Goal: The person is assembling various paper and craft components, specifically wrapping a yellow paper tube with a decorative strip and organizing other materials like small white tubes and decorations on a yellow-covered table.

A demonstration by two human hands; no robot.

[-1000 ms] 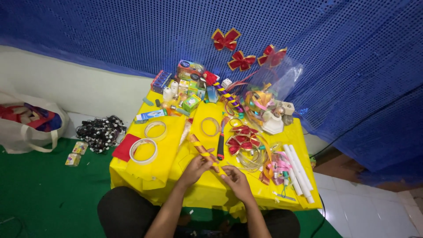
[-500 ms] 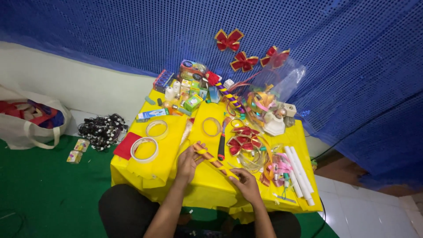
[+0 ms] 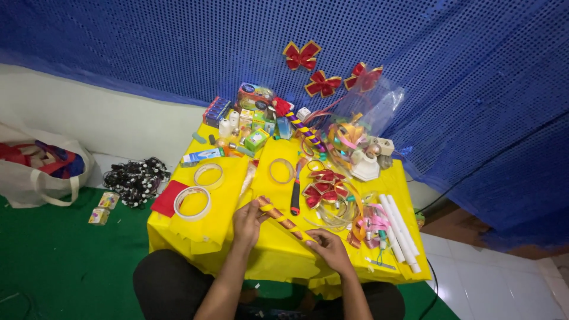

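A stick wrapped in a red and gold spiral ribbon (image 3: pixel 287 222) lies slantwise over the yellow table (image 3: pixel 278 255). My left hand (image 3: pixel 246 222) grips its upper left end. My right hand (image 3: pixel 329 248) pinches its lower right end. Just beyond the stick lie a red-handled cutter (image 3: pixel 295 192) and a pile of red ribbon bows (image 3: pixel 323 186). Two tape rolls (image 3: pixel 192 201) rest to the left of my left hand.
Small boxes, bottles and ribbon spools crowd the table's far side (image 3: pixel 255 127). White tubes (image 3: pixel 400 231) lie at the right edge. Red bows (image 3: pixel 302 55) hang on the blue mesh wall. A white bag (image 3: pixel 41 172) and a dark string of bulbs (image 3: pixel 136 181) sit on the green floor.
The camera has shifted slightly. Both hands stay on the wrapped stick, with the right hand slid a little further down toward its lower end.
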